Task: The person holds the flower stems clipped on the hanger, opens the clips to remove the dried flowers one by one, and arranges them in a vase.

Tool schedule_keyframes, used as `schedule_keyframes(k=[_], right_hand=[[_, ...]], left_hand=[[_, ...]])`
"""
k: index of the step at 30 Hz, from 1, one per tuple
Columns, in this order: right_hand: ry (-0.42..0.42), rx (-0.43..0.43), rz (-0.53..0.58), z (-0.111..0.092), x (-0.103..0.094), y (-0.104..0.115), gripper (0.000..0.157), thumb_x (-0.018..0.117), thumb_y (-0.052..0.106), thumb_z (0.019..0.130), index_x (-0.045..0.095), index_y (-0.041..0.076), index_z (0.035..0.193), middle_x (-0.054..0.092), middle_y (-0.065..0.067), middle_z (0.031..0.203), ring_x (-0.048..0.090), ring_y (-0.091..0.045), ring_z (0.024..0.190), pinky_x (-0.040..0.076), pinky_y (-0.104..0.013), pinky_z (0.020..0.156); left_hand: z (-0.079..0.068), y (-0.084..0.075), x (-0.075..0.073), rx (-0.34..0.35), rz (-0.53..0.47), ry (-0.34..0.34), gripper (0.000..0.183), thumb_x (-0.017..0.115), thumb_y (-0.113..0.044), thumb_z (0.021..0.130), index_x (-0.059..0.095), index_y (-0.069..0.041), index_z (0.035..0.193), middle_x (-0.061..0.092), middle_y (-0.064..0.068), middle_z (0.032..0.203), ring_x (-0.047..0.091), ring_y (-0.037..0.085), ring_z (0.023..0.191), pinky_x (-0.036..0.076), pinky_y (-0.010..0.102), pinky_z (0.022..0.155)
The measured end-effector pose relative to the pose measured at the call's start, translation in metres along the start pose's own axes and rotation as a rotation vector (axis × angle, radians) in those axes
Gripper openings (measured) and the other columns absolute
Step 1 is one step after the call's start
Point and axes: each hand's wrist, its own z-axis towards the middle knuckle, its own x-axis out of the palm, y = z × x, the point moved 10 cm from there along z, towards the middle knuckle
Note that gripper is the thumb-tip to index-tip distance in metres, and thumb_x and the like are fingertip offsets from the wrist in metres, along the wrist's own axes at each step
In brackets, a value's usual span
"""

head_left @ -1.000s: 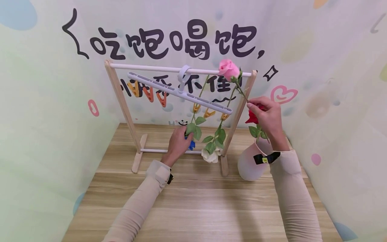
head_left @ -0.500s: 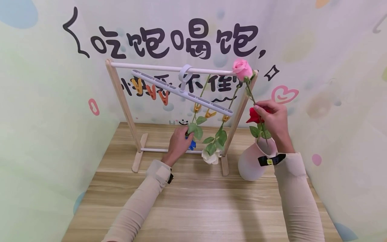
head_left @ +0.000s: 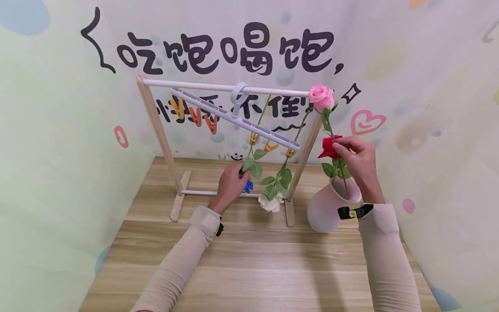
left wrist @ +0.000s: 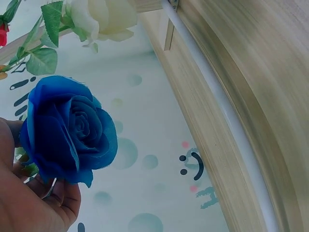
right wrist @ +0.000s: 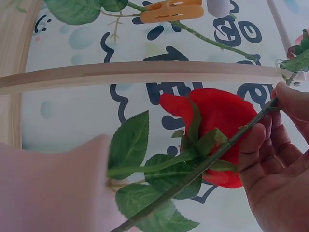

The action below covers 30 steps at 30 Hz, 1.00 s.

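Observation:
My right hand pinches the green stem of a pink rose, holding it upright above the vase. In the right wrist view that stem slants down toward the pale pink vase wall. A red rose stands in the vase, just behind my right fingers. My left hand holds a blue rose just below its bloom, thumb and fingers around the stem. The blue rose hangs head down from an orange clip; beside it a white rose hangs the same way.
A wooden rack with white rods carries a tilted lavender hanger. Several orange and yellow clips hang from its left half. The wood-grain table meets a printed wall curtain behind and at the sides.
My right hand has moved right and down with the pink rose, bringing its stem from beside the rack to the vase opening. My left hand stays at the blue rose.

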Motion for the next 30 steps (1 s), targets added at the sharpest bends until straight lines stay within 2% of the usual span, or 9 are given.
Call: schedule_keyframes(k=[5, 12, 18, 24, 26, 30], right_hand=[[-0.005, 0.002, -0.007, -0.002, -0.002, -0.009, 0.027, 0.069, 0.015, 0.093, 0.072, -0.002, 0.113, 0.066, 0.019, 0.096, 0.061, -0.008, 0.086, 0.053, -0.016, 0.067], [0.0, -0.005, -0.027, -0.007, -0.002, -0.019, 0.028, 0.069, 0.018, 0.093, 0.072, -0.002, 0.113, 0.066, 0.017, 0.098, 0.061, -0.009, 0.088, 0.053, -0.015, 0.068], [0.003, -0.039, -0.075, -0.015, -0.004, -0.025, 0.025, 0.069, 0.017, 0.093, 0.073, -0.002, 0.11, 0.066, 0.02, 0.092, 0.058, -0.008, 0.083, 0.05, -0.013, 0.066], [0.027, -0.079, -0.109, -0.02, -0.004, -0.033, 0.022, 0.068, 0.012, 0.094, 0.073, -0.003, 0.108, 0.07, 0.004, 0.092, 0.058, -0.004, 0.079, 0.05, -0.012, 0.064], [0.035, -0.087, -0.114, -0.022, -0.004, -0.035, 0.021, 0.068, 0.011, 0.093, 0.073, -0.003, 0.108, 0.071, 0.003, 0.093, 0.058, -0.003, 0.078, 0.05, -0.012, 0.063], [0.054, -0.091, -0.133, -0.026, -0.004, -0.042, 0.02, 0.069, 0.007, 0.092, 0.073, -0.004, 0.107, 0.068, 0.014, 0.091, 0.058, -0.002, 0.074, 0.05, -0.012, 0.06]], left_hand=[[0.0, 0.002, -0.001, -0.003, -0.004, -0.005, 0.012, 0.058, -0.016, 0.097, 0.066, -0.01, 0.09, 0.06, 0.004, 0.078, 0.053, 0.018, 0.071, 0.04, 0.031, 0.059], [0.0, 0.004, -0.002, -0.01, 0.004, -0.005, 0.011, 0.058, -0.017, 0.097, 0.066, -0.011, 0.092, 0.062, 0.004, 0.08, 0.054, 0.018, 0.074, 0.041, 0.032, 0.061], [0.0, 0.004, 0.0, -0.006, 0.006, 0.0, 0.011, 0.058, -0.016, 0.097, 0.067, -0.011, 0.094, 0.062, 0.004, 0.08, 0.053, 0.018, 0.071, 0.04, 0.032, 0.059], [0.001, 0.005, -0.002, -0.011, 0.001, -0.004, 0.011, 0.059, -0.017, 0.097, 0.068, -0.011, 0.095, 0.063, 0.004, 0.082, 0.054, 0.018, 0.071, 0.041, 0.031, 0.058], [0.0, 0.005, -0.003, -0.009, -0.004, -0.008, 0.012, 0.059, -0.017, 0.097, 0.069, -0.011, 0.096, 0.064, 0.005, 0.083, 0.055, 0.018, 0.072, 0.041, 0.031, 0.059], [-0.001, 0.005, -0.004, -0.006, 0.001, -0.015, 0.011, 0.059, -0.017, 0.097, 0.069, -0.011, 0.096, 0.065, 0.005, 0.085, 0.055, 0.018, 0.075, 0.041, 0.032, 0.061]])
